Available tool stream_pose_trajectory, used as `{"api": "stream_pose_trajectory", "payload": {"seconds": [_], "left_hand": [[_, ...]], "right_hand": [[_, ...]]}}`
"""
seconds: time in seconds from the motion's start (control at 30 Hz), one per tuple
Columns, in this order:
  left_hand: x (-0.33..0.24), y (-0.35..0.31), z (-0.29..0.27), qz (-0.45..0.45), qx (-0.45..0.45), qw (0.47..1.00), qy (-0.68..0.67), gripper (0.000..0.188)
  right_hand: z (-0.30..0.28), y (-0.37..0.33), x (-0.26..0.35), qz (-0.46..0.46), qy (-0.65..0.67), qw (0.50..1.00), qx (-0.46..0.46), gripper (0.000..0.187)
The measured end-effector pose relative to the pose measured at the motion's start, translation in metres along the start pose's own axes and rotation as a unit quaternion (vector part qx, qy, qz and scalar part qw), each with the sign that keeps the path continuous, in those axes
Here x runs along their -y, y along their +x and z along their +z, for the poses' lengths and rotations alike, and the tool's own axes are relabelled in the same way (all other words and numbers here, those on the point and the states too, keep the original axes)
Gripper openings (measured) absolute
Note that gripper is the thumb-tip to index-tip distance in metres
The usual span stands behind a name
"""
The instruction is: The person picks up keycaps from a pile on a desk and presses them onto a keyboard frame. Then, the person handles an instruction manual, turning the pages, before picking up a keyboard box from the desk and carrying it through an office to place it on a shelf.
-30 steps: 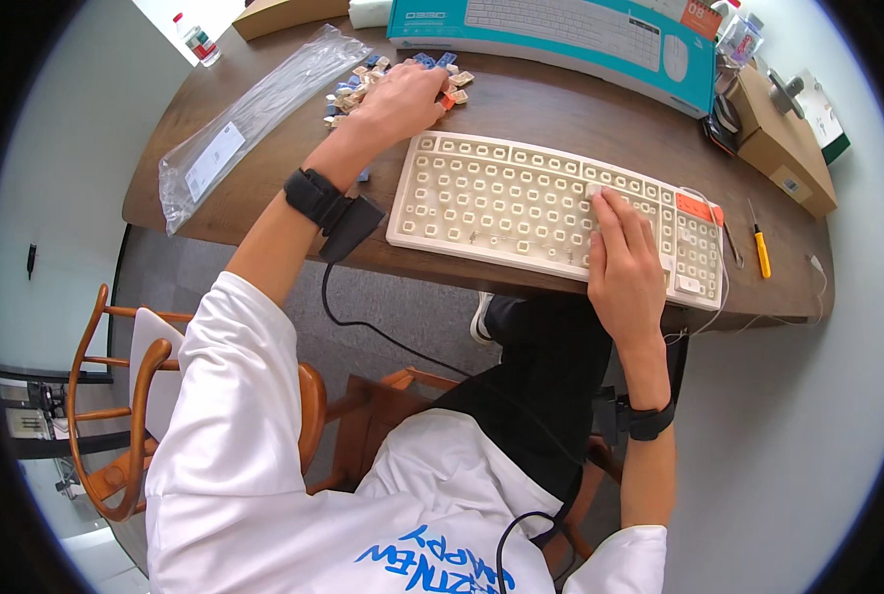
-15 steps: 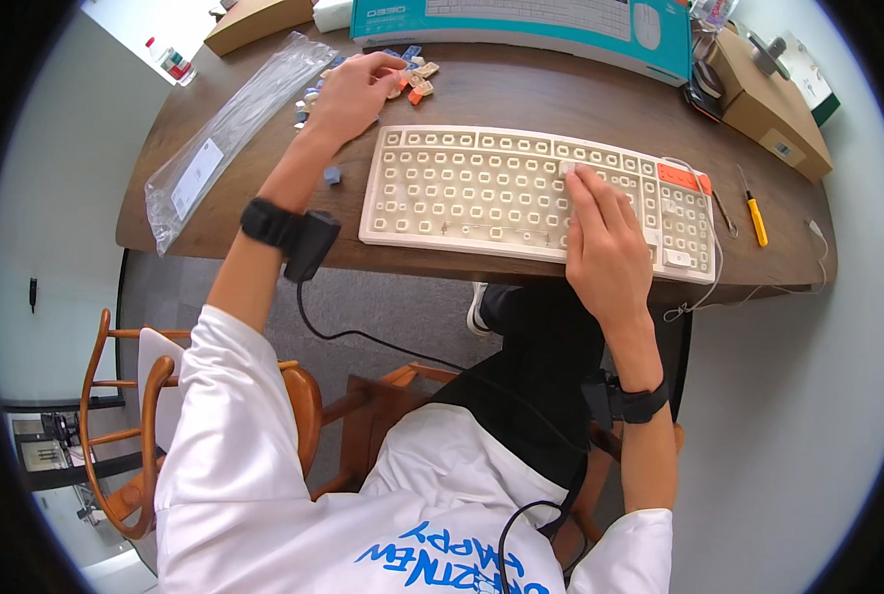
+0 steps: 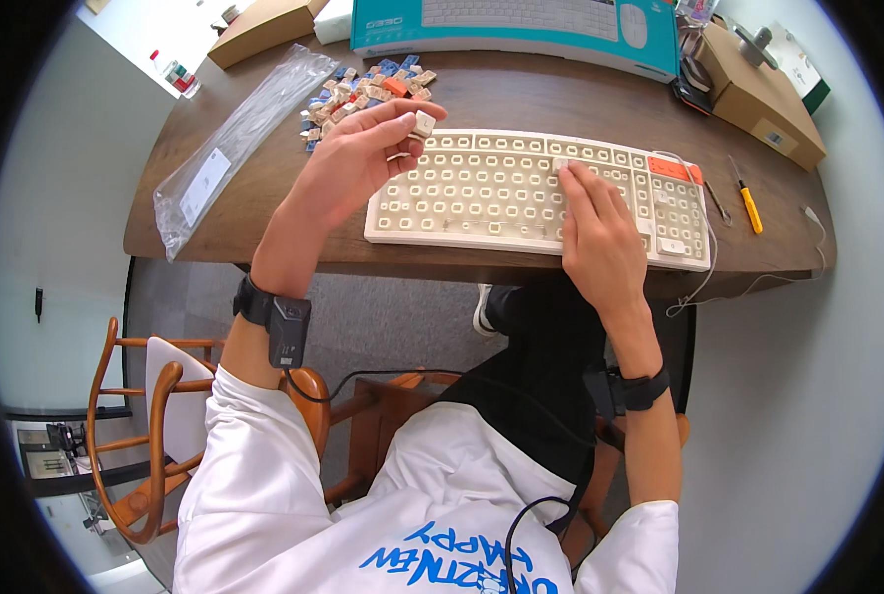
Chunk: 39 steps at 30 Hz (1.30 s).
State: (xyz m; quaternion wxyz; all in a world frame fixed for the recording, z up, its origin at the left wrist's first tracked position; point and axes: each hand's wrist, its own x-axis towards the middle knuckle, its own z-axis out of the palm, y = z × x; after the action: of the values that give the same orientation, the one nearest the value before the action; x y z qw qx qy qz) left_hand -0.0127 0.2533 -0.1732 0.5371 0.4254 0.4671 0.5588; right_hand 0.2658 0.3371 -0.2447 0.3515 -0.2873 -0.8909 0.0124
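Note:
A white keycap [image 3: 423, 124] is pinched between the thumb and fingers of my left hand [image 3: 348, 163], raised above the left end of the keyboard. The cream keyboard [image 3: 482, 188] lies along the table's front edge, most of its switch sockets uncovered. My right hand [image 3: 602, 238] rests over its right half, fingers stretched out. Its fingertips touch a pale keycap [image 3: 563, 164] in the upper rows. Just beyond my left hand lies a heap of loose keycaps [image 3: 363, 89] in cream, blue and orange.
A clear plastic sleeve [image 3: 249, 144] lies left of the heap. Behind stands a teal box [image 3: 521, 42]; a brown carton [image 3: 764, 104] is at the back right. Right of the keyboard are a yellow screwdriver [image 3: 751, 210] and a white cable [image 3: 704, 287]. A bottle [image 3: 175, 75] stands far left.
My left hand has come back from the keycap heap toward the keyboard, now with a white keycap in its fingers. My right hand stays at nearly the same spot.

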Motion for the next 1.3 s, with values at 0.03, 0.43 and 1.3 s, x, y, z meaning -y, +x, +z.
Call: {"api": "stream_pose_trajectory", "payload": {"seconds": [0.03,0.43,1.3], "left_hand": [[0.001,-0.001,0.003,-0.002,-0.006,1.0,0.005,0.027],[0.006,-0.019,0.034,0.028,-0.055,0.982,0.177,0.024],[0.063,-0.035,0.036,0.255,-0.131,0.851,0.44,0.021]], "right_hand": [[0.0,0.001,-0.001,0.0,0.001,1.0,0.001,0.041],[0.002,-0.001,0.0,-0.011,0.001,1.0,0.007,0.041],[0.001,0.001,0.004,-0.004,-0.026,0.999,0.023,0.045]]}}
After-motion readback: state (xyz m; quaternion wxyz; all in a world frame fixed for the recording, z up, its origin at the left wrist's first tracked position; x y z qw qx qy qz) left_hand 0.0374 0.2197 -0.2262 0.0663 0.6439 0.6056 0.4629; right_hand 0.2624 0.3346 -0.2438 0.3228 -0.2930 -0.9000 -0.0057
